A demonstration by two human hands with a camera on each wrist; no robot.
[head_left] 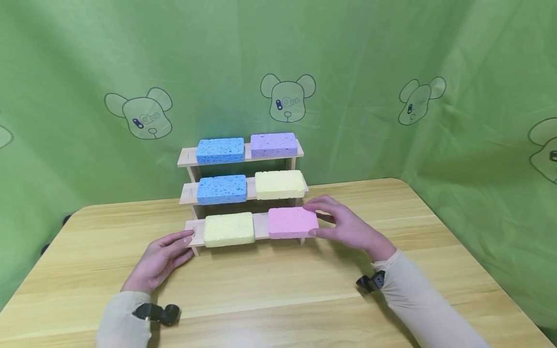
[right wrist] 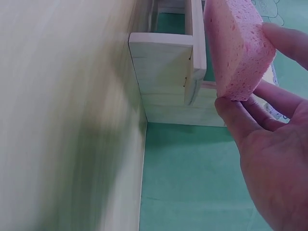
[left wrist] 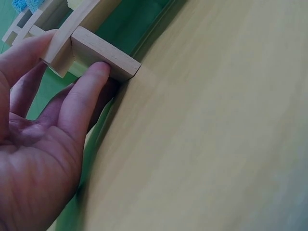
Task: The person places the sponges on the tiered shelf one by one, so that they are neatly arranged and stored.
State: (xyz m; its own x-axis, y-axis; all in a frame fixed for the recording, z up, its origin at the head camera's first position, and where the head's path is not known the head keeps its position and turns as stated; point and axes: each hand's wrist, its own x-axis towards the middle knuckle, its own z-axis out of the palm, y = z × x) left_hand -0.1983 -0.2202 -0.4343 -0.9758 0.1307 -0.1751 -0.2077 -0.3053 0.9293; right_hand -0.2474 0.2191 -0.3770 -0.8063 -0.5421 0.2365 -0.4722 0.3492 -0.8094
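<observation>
A three-tier wooden display stand (head_left: 261, 224) stands on the table. My left hand (head_left: 158, 261) pinches the left end of its lowest shelf, with the thumb on the shelf's end and a finger against the leg (left wrist: 106, 53) in the left wrist view. At the right end, my right hand (head_left: 348, 227) grips a pink sponge (head_left: 292, 223) by its right side. A gap shows between that sponge and the shelf board (right wrist: 197, 53) in the right wrist view. Beside it on the lowest tier lies a pale yellow sponge (head_left: 229, 229).
The middle tier bears a blue sponge (head_left: 222, 189) and another yellow sponge (head_left: 280, 184). On top are a blue sponge (head_left: 220, 150) and a purple sponge (head_left: 273, 144). A green curtain (head_left: 348, 58) hangs behind the wood-grain table (head_left: 261, 299).
</observation>
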